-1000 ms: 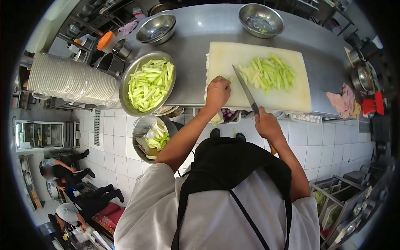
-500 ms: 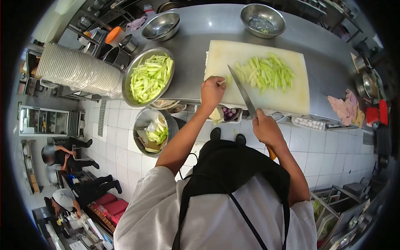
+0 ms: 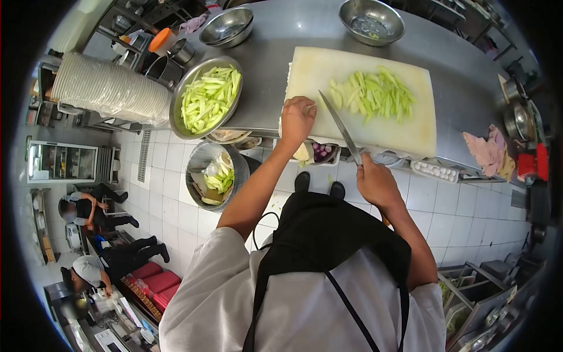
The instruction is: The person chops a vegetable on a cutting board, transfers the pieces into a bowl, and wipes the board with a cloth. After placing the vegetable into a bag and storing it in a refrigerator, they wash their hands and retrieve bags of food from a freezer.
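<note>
My right hand (image 3: 376, 180) grips the handle of a long kitchen knife (image 3: 339, 123), its blade pointing up and left over the near part of a pale cutting board (image 3: 322, 70). Sliced light-green vegetable strips (image 3: 375, 94) lie in a heap on the board, right of the blade tip. At the board's left edge is my left hand (image 3: 298, 120), fingers curled in; whatever they hold is hidden. Further left stands a steel bowl (image 3: 174, 111) full of similar green strips (image 3: 211, 97).
Below the counter edge, a metal bin (image 3: 239, 173) holds vegetable scraps. Steel bowls (image 3: 226, 28) and another bowl (image 3: 372, 22) stand at the back. Wrapped stacked plates (image 3: 111, 88) are at left, a pink cloth (image 3: 485, 151) at right. Two people are at far left.
My left hand has drawn slightly toward the board's left edge, and the pale piece seen at its fingertips no longer shows. The knife stays in almost the same place. The view has shifted a little.
</note>
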Action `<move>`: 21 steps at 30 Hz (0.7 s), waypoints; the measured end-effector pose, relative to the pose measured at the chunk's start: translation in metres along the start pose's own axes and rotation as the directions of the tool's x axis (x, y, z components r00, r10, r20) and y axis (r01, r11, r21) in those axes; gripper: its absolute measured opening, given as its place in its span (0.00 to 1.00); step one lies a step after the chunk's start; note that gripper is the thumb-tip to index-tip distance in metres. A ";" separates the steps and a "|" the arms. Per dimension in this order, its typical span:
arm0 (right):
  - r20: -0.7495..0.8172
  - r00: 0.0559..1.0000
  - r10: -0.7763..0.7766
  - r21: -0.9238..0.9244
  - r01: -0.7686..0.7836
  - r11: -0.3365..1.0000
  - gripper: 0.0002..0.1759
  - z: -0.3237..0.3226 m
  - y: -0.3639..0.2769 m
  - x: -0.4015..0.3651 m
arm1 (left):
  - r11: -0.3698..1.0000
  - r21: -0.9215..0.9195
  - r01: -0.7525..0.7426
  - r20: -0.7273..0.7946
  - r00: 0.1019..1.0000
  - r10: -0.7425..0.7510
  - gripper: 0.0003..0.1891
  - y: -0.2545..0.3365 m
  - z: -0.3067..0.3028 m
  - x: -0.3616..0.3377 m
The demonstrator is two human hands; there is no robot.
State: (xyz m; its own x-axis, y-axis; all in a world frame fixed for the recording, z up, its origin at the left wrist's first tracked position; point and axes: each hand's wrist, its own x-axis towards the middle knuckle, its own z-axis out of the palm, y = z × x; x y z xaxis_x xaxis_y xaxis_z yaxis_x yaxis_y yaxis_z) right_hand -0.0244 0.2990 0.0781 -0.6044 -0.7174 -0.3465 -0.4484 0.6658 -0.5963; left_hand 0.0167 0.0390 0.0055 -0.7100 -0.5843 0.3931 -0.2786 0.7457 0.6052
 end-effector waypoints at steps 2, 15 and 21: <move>0.005 1.000 0.000 -0.011 0.000 1.000 0.13 0.000 -0.001 0.003 | 1.000 0.012 -0.013 -0.017 1.000 0.013 0.07 -0.001 0.003 0.004; 0.044 0.993 0.111 -0.111 -0.105 0.988 0.16 0.010 -0.014 0.011 | 0.995 -0.039 -0.092 -0.038 0.995 0.091 0.05 -0.006 0.027 0.014; 0.047 0.997 0.058 -0.043 -0.056 0.997 0.14 0.012 -0.005 0.028 | 0.989 -0.060 -0.137 -0.069 0.989 0.133 0.03 -0.005 0.024 0.015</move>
State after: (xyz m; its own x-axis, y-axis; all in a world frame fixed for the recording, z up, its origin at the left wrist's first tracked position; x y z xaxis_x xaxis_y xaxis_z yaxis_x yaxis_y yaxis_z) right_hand -0.0307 0.2728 0.0627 -0.5978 -0.6863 -0.4143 -0.4417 0.7133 -0.5441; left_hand -0.0077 0.0344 -0.0079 -0.6946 -0.5005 0.5168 -0.1393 0.7983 0.5860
